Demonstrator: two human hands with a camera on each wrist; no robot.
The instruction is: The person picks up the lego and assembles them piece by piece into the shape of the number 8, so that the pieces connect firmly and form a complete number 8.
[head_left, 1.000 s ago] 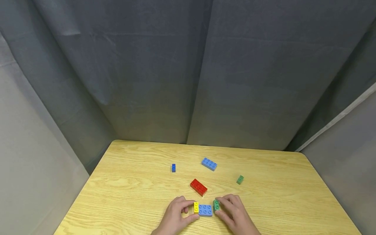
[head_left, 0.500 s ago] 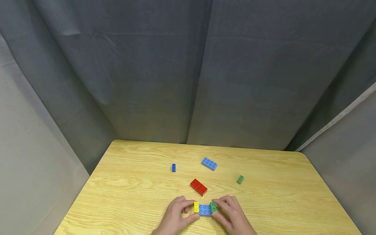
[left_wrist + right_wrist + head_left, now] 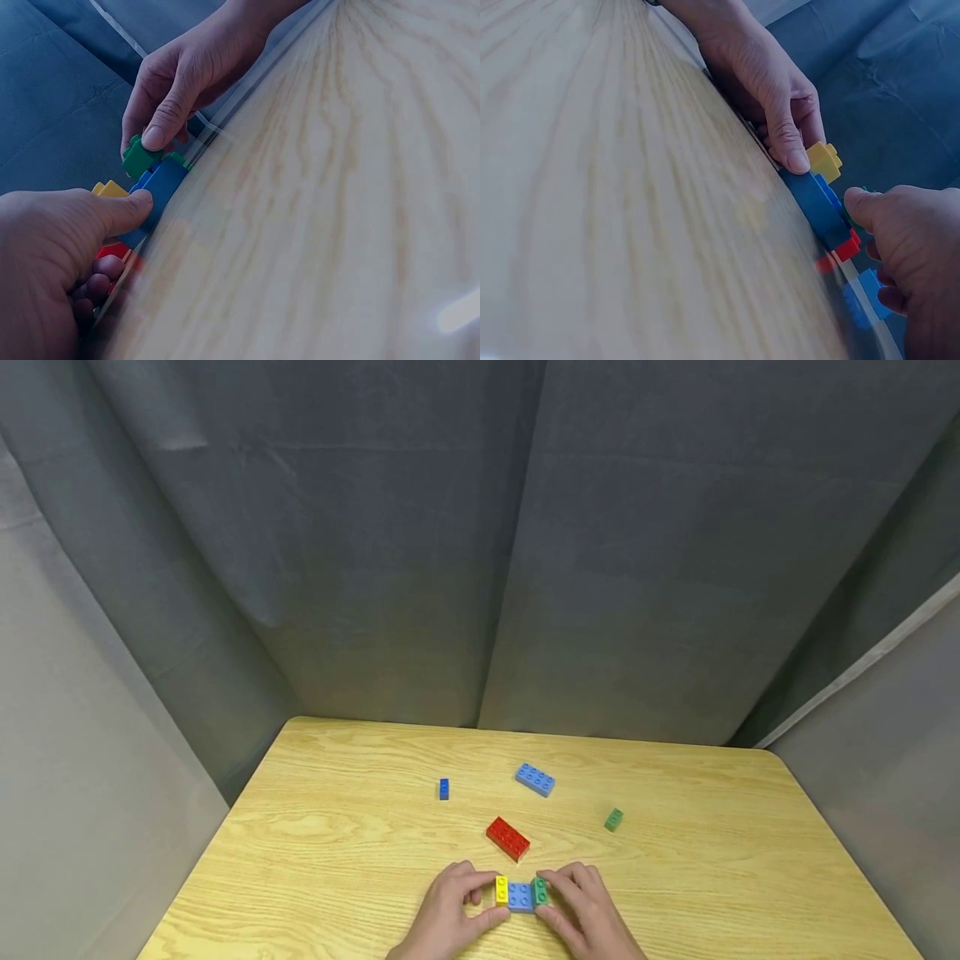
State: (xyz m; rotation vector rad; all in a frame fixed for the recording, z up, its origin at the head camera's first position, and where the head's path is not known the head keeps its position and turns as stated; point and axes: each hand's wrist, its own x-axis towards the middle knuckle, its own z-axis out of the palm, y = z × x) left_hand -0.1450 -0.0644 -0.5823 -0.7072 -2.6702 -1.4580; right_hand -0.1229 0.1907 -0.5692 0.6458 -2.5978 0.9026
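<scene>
In the head view, the left hand (image 3: 448, 906) is pinching the blue brick (image 3: 521, 897) at its left end, beneath the yellow brick (image 3: 502, 891); the right hand's (image 3: 588, 908) thumb and finger are clamping the green brick (image 3: 540, 892) over its right end. In the left wrist view, seating isn't clearly showing; off-centre pressing could be leaving studs misaligned. In the right wrist view, the left thumb (image 3: 791, 146) is bracing the blue brick; its slipping could be letting that brick slide.

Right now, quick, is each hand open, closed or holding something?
Left hand: holding the blue toy brick by its end with the yellow two-stud brick.
Right hand: holding a green two-stud brick.
</scene>
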